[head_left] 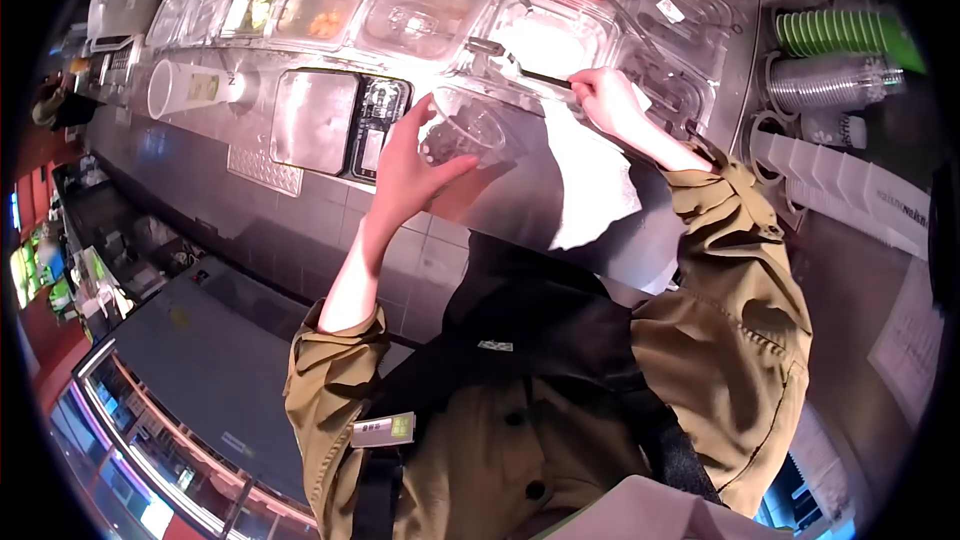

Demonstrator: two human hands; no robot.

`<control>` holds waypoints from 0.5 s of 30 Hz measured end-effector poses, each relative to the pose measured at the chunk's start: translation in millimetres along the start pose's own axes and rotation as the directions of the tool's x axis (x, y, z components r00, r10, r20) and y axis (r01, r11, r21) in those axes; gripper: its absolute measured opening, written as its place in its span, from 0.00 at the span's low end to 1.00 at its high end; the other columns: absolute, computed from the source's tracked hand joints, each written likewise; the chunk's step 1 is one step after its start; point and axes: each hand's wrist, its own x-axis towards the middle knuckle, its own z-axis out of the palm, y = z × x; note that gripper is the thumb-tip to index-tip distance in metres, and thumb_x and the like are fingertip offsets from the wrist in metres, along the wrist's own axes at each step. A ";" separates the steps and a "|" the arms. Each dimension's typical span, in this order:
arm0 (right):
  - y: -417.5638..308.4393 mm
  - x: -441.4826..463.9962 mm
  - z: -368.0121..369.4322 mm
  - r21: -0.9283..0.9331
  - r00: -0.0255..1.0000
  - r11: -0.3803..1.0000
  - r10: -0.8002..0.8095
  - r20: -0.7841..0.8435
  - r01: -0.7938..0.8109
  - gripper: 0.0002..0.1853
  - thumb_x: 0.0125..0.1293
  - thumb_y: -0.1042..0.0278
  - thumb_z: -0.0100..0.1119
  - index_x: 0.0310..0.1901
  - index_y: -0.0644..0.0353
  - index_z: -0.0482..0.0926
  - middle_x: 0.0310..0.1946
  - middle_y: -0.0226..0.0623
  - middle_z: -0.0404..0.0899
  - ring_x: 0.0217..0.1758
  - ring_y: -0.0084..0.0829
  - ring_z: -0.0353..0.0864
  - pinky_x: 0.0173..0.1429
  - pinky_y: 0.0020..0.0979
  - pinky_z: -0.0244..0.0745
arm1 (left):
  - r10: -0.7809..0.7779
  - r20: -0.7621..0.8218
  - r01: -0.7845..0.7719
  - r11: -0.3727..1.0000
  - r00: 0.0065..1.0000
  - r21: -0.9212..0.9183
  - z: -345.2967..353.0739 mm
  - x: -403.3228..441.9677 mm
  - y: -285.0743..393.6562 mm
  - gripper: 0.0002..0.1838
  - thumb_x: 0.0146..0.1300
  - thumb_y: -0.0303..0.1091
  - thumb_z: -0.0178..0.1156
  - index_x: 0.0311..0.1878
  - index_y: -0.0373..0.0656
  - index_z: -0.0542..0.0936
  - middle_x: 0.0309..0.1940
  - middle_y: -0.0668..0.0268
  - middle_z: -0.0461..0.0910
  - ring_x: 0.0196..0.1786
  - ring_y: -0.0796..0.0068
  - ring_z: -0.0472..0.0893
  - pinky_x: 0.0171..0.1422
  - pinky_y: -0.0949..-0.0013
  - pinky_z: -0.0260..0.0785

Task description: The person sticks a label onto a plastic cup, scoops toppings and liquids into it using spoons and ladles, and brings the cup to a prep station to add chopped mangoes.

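1. counts two hands: grasping one clear cup with the left hand (pixel 408 168), and one black-handled utensil with the right hand (pixel 608 100).
2. holds the clear cup (pixel 468 122) tilted between left thumb and fingers, to the left of the right hand; made of thin, see-through plastic, round at the rim, with dark, lumpy contents low inside.
3. pinches the black-handled utensil (pixel 545 78) near one end, pointing slim and straight leftward from the right fingers toward a small greyish head, too blurred to tell in shape.
4. just left of the left hand, one flat scale (pixel 315 120): smooth, squarish metal platform, black button panel on the side nearer the hand.
5. farther left, past the scale, one tall cup (pixel 190 90), translucent and labelled; also one raised-pattern metal plate (pixel 265 172), nearer the body.
6. ahead of both hands, at least six clear tubs (pixel 425 0), glossy, rigid and round-cornered; too much glare for an exact count.
7. to the right of the right hand, three stacks lying sideways: one ridged green stack (pixel 840 33), one clear stack (pixel 835 85), one white ribbed stack (pixel 845 190).
8. above the wrists, two tan sleeves (pixel 745 270), woven and creased.
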 end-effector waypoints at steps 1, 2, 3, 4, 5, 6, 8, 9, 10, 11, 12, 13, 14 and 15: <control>2.9 0.9 2.0 0.130 0.998 0.990 0.058 -0.003 -0.057 0.09 0.52 0.72 0.50 0.32 0.64 0.79 0.23 0.46 0.77 0.28 0.37 0.79 0.34 0.33 0.72 | 0.030 -0.026 -0.029 0.998 0.999 0.051 0.4 0.4 1.2 0.46 0.36 0.45 0.71 0.59 0.36 0.62 0.48 0.51 0.71 0.52 0.58 0.70 0.54 0.64 0.63; 9.2 1.7 3.4 0.258 0.993 0.959 0.119 0.000 -0.115 0.09 0.51 0.72 0.49 0.29 0.65 0.79 0.22 0.46 0.77 0.28 0.36 0.80 0.34 0.32 0.72 | 0.044 -0.027 -0.042 0.996 0.999 0.081 0.4 2.8 3.2 0.46 0.36 0.46 0.71 0.59 0.36 0.62 0.47 0.51 0.71 0.51 0.58 0.71 0.53 0.63 0.64; 12.4 -0.7 5.0 0.301 0.988 0.952 0.098 -0.120 -0.058 0.10 0.52 0.70 0.52 0.33 0.64 0.79 0.21 0.40 0.78 0.27 0.29 0.79 0.34 0.28 0.71 | 0.062 -0.024 -0.059 0.992 0.998 0.112 1.1 5.2 4.8 0.46 0.36 0.47 0.71 0.58 0.35 0.62 0.47 0.51 0.71 0.50 0.58 0.71 0.53 0.63 0.64; 18.7 -5.6 -0.6 0.372 0.980 0.913 0.197 -0.040 -0.168 0.10 0.54 0.70 0.52 0.35 0.63 0.80 0.20 0.35 0.78 0.27 0.24 0.77 0.35 0.26 0.70 | 0.082 -0.019 -0.078 0.987 0.996 0.140 3.0 7.3 7.2 0.46 0.36 0.48 0.70 0.58 0.35 0.62 0.46 0.51 0.72 0.49 0.58 0.72 0.52 0.63 0.64; 26.6 -16.0 -13.4 0.417 0.970 0.883 0.244 -0.016 -0.216 0.10 0.55 0.71 0.52 0.35 0.63 0.80 0.20 0.34 0.78 0.27 0.22 0.76 0.35 0.24 0.69 | 0.076 0.007 -0.077 0.992 0.997 0.096 12.0 10.9 8.2 0.47 0.36 0.50 0.70 0.58 0.34 0.62 0.44 0.51 0.73 0.47 0.57 0.73 0.50 0.63 0.65; 29.6 -27.0 -22.9 0.461 0.958 0.847 0.288 0.022 -0.265 0.09 0.56 0.71 0.52 0.35 0.64 0.80 0.20 0.33 0.78 0.26 0.20 0.75 0.35 0.23 0.68 | 0.039 0.047 -0.042 0.996 0.998 0.076 15.4 13.0 12.8 0.47 0.37 0.52 0.69 0.58 0.34 0.62 0.44 0.51 0.73 0.46 0.58 0.74 0.49 0.63 0.66; 37.4 -39.9 -34.3 0.497 0.952 0.824 0.305 0.013 -0.271 0.09 0.58 0.74 0.51 0.36 0.65 0.79 0.19 0.29 0.76 0.23 0.17 0.69 0.31 0.20 0.63 | 0.003 0.109 -0.004 1.000 0.994 0.009 24.2 18.3 19.7 0.48 0.37 0.53 0.69 0.58 0.33 0.62 0.42 0.51 0.74 0.46 0.58 0.75 0.49 0.65 0.66; 39.3 -45.2 -39.4 0.530 0.951 0.803 0.308 0.023 -0.273 0.09 0.58 0.74 0.51 0.37 0.64 0.79 0.19 0.27 0.75 0.22 0.16 0.67 0.29 0.20 0.62 | -0.022 0.135 0.022 1.000 0.991 -0.001 27.8 22.2 21.9 0.48 0.37 0.53 0.68 0.58 0.33 0.62 0.42 0.51 0.74 0.46 0.59 0.75 0.49 0.65 0.67; 41.4 -50.5 -44.3 0.561 0.950 0.781 0.310 0.034 -0.275 0.09 0.59 0.74 0.50 0.38 0.64 0.79 0.20 0.25 0.74 0.21 0.16 0.66 0.28 0.19 0.62 | -0.047 0.160 0.049 0.999 0.986 -0.010 31.5 27.4 23.8 0.48 0.37 0.54 0.68 0.58 0.33 0.62 0.42 0.51 0.74 0.46 0.59 0.75 0.49 0.65 0.67; 44.4 -55.6 -48.8 0.585 0.947 0.761 0.320 0.036 -0.280 0.09 0.60 0.74 0.50 0.40 0.64 0.78 0.20 0.25 0.74 0.20 0.15 0.64 0.26 0.18 0.59 | -0.073 0.185 0.077 0.997 0.980 -0.018 35.2 32.2 25.8 0.48 0.37 0.54 0.68 0.58 0.33 0.61 0.42 0.51 0.75 0.46 0.60 0.75 0.49 0.65 0.67; 47.4 -60.2 -53.2 0.608 0.943 0.741 0.329 0.039 -0.284 0.10 0.60 0.73 0.50 0.41 0.64 0.78 0.20 0.25 0.73 0.18 0.14 0.62 0.23 0.17 0.57 | -0.075 0.192 0.083 0.996 0.978 -0.032 38.7 36.5 28.1 0.48 0.37 0.54 0.68 0.58 0.33 0.61 0.42 0.51 0.75 0.46 0.60 0.75 0.49 0.65 0.67; 47.9 -64.7 -57.3 0.631 0.941 0.721 0.336 0.043 -0.287 0.10 0.61 0.73 0.50 0.42 0.64 0.78 0.21 0.25 0.72 0.17 0.13 0.60 0.21 0.17 0.54 | -0.079 0.199 0.089 0.995 0.977 -0.045 41.6 40.9 30.5 0.48 0.37 0.55 0.68 0.58 0.33 0.61 0.42 0.51 0.75 0.45 0.60 0.75 0.49 0.65 0.67; 46.9 -71.1 -63.6 0.597 0.956 0.763 0.293 0.022 -0.248 0.10 0.61 0.73 0.50 0.42 0.64 0.78 0.21 0.25 0.73 0.18 0.13 0.61 0.21 0.17 0.55 | -0.084 0.205 0.097 0.994 0.975 -0.058 44.8 45.0 32.3 0.48 0.37 0.55 0.68 0.58 0.33 0.61 0.42 0.52 0.75 0.45 0.60 0.75 0.49 0.66 0.67; 39.6 -80.3 -74.6 0.561 0.968 0.801 0.249 0.003 -0.208 0.10 0.61 0.73 0.50 0.42 0.64 0.77 0.21 0.25 0.73 0.18 0.13 0.62 0.22 0.17 0.56 | -0.070 0.203 0.086 0.994 0.977 -0.071 49.9 48.7 32.3 0.49 0.37 0.54 0.69 0.58 0.32 0.60 0.43 0.51 0.74 0.46 0.60 0.75 0.49 0.66 0.67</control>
